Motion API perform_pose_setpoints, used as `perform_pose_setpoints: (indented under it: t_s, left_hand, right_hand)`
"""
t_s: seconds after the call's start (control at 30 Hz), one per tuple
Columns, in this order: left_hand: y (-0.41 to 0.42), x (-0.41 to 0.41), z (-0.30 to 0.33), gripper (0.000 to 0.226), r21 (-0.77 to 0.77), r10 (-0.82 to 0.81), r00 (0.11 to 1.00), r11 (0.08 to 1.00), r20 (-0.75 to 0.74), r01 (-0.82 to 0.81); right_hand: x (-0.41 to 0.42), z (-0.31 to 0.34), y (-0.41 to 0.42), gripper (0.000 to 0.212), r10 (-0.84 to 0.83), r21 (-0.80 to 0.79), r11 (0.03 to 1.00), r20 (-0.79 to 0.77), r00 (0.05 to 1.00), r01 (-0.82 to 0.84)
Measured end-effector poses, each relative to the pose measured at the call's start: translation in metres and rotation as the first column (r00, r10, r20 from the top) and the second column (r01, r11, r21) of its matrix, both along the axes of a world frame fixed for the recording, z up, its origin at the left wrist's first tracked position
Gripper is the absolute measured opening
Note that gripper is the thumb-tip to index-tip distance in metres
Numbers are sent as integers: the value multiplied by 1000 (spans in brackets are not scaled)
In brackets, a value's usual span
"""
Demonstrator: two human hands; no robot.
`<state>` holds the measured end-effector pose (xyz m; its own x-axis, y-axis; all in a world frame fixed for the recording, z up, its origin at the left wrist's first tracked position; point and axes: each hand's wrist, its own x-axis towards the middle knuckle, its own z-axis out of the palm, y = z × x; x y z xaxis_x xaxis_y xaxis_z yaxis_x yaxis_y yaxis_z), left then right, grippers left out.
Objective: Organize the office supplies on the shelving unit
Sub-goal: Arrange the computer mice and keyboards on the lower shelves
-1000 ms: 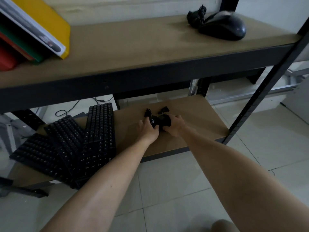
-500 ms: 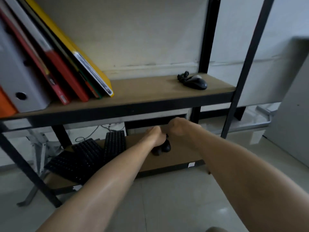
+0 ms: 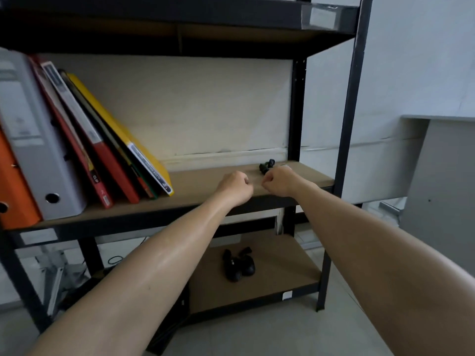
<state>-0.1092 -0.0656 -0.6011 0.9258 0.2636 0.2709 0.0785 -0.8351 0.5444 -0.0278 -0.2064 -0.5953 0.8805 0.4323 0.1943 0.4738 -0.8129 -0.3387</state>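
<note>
Both hands are raised in front of the middle shelf (image 3: 205,185) of a black metal shelving unit (image 3: 353,104). The left hand (image 3: 235,188) is curled into a loose fist with nothing visible in it. The right hand (image 3: 279,181) is also curled, fingers bent toward the palm, just in front of a small black bundle of cable (image 3: 266,166) that lies near the back right of that shelf. Whether the right hand has hold of anything cannot be told, as it covers what lies behind it.

On the left part of the same shelf a row of binders leans to the left: an orange binder (image 3: 15,191) at the edge, then a grey binder (image 3: 33,140), a red binder (image 3: 102,160) and a yellow folder (image 3: 123,134) outermost.

On the bottom shelf (image 3: 282,276), two black computer mice (image 3: 237,265) lie side by side, touching, with their cables bunched at their far ends. The floor (image 3: 257,335) below is pale tile.
</note>
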Motion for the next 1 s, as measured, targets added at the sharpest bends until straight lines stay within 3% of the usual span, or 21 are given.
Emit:
perform_pose_setpoints:
  t_s: [0.1, 0.4, 0.6, 1.0]
  left_hand:
    - [-1, 19, 5, 19, -11, 10, 1000, 1000, 28, -10]
    - [2, 99, -7, 16, 3, -14, 1000, 1000, 16, 14]
    - [11, 134, -17, 20, 24, -13, 1000, 1000, 15, 12]
    - [17, 144, -22, 23, 3, 45, 999, 999, 23, -45]
  right_hand:
    - [15, 3, -2, 31, -62, 34, 998, 41, 997, 61]
    - [93, -12, -2, 66, -226, 169, 958, -57, 972, 233]
    - [131, -20, 5, 89, -246, 99, 962, -95, 965, 255]
    - [127, -18, 31, 78, -284, 65, 953, -135, 949, 295]
